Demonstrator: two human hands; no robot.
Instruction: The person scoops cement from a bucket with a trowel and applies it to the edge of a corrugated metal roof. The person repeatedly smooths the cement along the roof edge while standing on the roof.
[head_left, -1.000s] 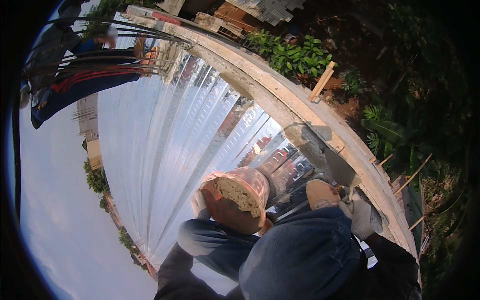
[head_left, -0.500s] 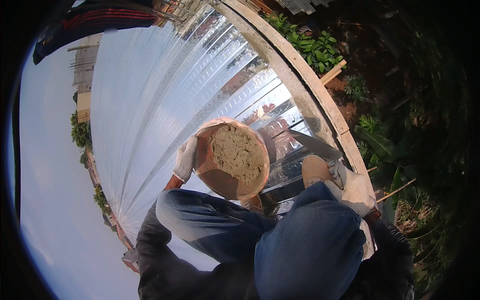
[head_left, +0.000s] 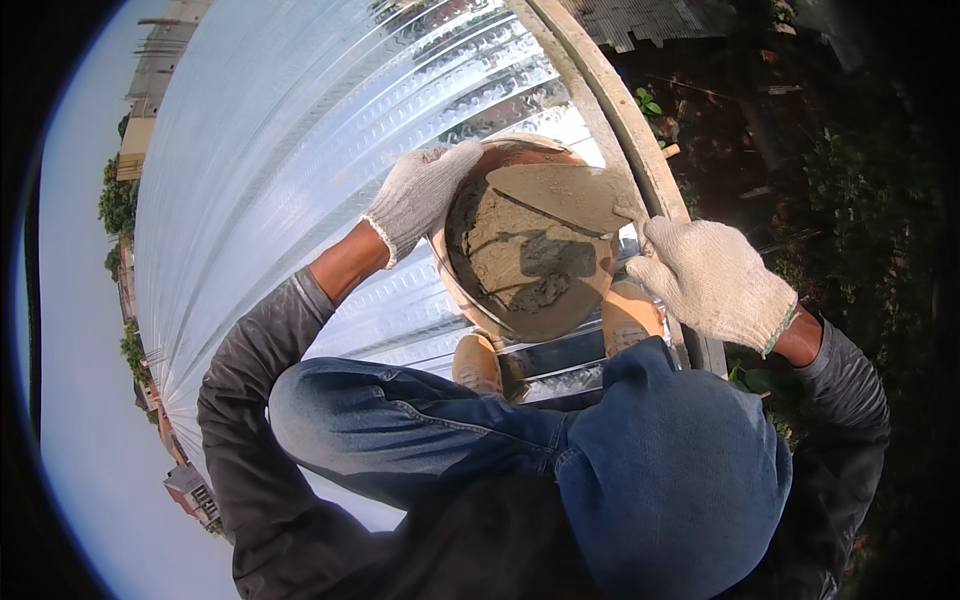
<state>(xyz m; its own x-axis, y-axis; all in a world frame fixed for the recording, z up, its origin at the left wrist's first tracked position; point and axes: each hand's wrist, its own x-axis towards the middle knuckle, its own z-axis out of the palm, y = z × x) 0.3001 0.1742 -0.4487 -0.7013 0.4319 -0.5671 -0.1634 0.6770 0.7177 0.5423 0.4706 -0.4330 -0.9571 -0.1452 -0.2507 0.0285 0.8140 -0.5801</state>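
Observation:
A round bucket [head_left: 560,328] stands tilted in front of my knees, with wet grey mortar [head_left: 500,255] inside. My gloved left hand [head_left: 425,195] is closed on its upper left rim. Over the bucket's far right part lies the blade of a pointing trowel [head_left: 565,195], smeared with mortar. Wrapped round the trowel's handle end is my gloved right hand [head_left: 715,280], just right of the bucket; the handle itself is mostly hidden by the glove. A shadow falls across the mortar.
Shiny corrugated metal roofing [head_left: 290,180] spreads out to the left and ahead. A concrete wall edge [head_left: 640,130] curves along the right, with a drop to ground and plants beyond it. My tan boots [head_left: 478,362] rest on the metal below the bucket.
My right hand has lifted the trowel from beside my right knee and brought its blade over the bucket. My left hand has shifted to the rim farther up, and the bucket appears farther forward.

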